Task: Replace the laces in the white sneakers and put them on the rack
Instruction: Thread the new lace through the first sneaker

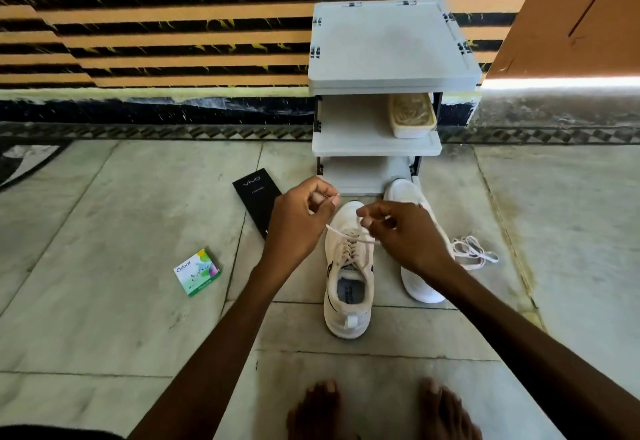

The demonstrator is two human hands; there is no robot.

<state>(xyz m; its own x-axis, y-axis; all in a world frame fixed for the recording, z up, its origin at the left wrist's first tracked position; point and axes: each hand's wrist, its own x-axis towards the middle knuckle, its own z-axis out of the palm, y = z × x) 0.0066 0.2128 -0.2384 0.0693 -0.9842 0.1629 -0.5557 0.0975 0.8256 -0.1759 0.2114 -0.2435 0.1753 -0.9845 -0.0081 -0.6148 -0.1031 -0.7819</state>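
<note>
A white sneaker (pixel 348 287) stands on the floor, toe toward the rack, with a cream lace (pixel 349 249) threaded through its eyelets. My left hand (pixel 298 221) pinches one end of that lace above the toe. My right hand (pixel 405 235) pinches the other end on the right side of the shoe. A second white sneaker (pixel 415 283) lies to the right, partly hidden by my right hand. A loose lace (pixel 472 252) is bunched on the floor beside it. The white shoe rack (pixel 377 148) stands just beyond the shoes.
A clear box (pixel 412 115) sits on the rack's middle shelf. A black phone box (pixel 256 204) and a small green-and-white carton (pixel 197 271) lie on the floor to the left. My bare feet (pixel 381 412) are at the bottom edge. A striped wall runs behind.
</note>
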